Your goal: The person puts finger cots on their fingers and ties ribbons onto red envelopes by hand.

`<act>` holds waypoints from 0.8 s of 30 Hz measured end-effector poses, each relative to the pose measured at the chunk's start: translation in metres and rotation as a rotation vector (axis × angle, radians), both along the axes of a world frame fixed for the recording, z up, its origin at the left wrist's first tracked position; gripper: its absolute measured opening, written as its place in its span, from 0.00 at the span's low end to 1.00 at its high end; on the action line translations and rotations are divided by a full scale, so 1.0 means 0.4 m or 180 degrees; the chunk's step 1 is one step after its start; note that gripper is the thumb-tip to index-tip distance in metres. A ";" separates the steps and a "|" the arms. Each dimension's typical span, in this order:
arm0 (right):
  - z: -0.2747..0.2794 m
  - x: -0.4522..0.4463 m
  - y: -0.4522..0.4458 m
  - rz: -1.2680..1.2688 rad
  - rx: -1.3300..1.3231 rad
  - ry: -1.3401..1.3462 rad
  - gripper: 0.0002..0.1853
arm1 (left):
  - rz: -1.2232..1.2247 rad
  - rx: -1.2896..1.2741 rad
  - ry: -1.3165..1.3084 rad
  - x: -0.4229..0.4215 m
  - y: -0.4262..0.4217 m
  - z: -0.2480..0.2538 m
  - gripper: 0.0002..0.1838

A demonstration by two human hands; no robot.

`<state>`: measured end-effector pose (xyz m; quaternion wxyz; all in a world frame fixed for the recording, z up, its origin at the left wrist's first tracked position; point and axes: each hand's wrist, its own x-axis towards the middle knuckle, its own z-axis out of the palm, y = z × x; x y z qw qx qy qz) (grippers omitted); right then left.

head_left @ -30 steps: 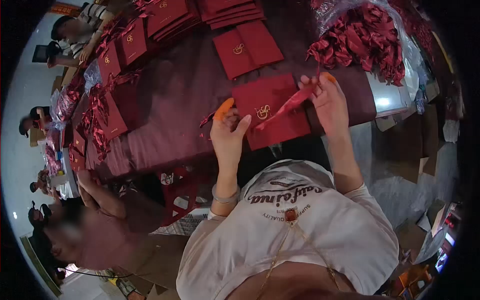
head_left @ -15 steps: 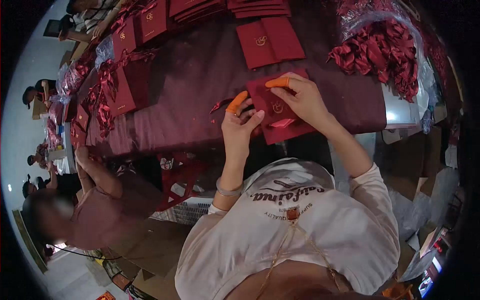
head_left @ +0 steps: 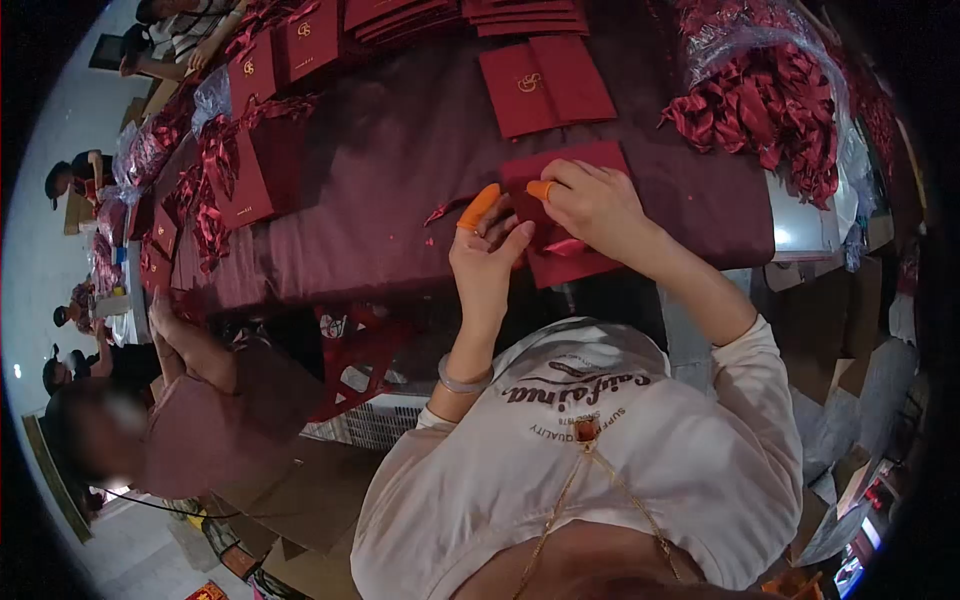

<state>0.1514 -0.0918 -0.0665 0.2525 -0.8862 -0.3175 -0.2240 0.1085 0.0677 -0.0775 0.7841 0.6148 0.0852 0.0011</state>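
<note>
A dark red card (head_left: 613, 158), like a folder or envelope, lies near the table's front edge under my hands. My left hand (head_left: 487, 245) is at its left edge, fingers curled and thumb bent toward them, seemingly gripping that edge. An orange finger cot covers its index finger. My right hand (head_left: 600, 208) lies over the card, with thumb and index finger, also in an orange cot, closed together; what they pinch is hidden. A small bright red piece (head_left: 565, 247) shows on the card's lower part. Beside my left hand lies a dark red ribbon end (head_left: 440, 212).
Another red card (head_left: 550, 85) with a gold emblem lies beyond, near stacked red cards (head_left: 525, 15). Red satin ribbons (head_left: 760, 110) spill from a plastic bag at the right. More cards (head_left: 245, 180) and ribbons lie left, where a person (head_left: 200, 400) sits.
My right hand has moved down and left across the card, and its fingers now cover the gold emblem. My left hand stays by the left edge, almost unmoved.
</note>
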 end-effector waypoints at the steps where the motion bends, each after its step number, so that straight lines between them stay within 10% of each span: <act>1: -0.001 -0.001 0.001 0.0002 0.0003 -0.0001 0.04 | -0.0009 -0.0162 0.0052 0.001 0.000 0.002 0.28; 14: 0.024 -0.009 0.019 0.0178 -0.0721 -0.0178 0.11 | -0.0082 -0.0021 -0.0035 -0.004 0.002 -0.006 0.29; 24: 0.039 0.046 0.010 -0.0102 -0.0027 0.1670 0.09 | 0.0027 0.0066 0.0048 -0.011 -0.008 0.009 0.27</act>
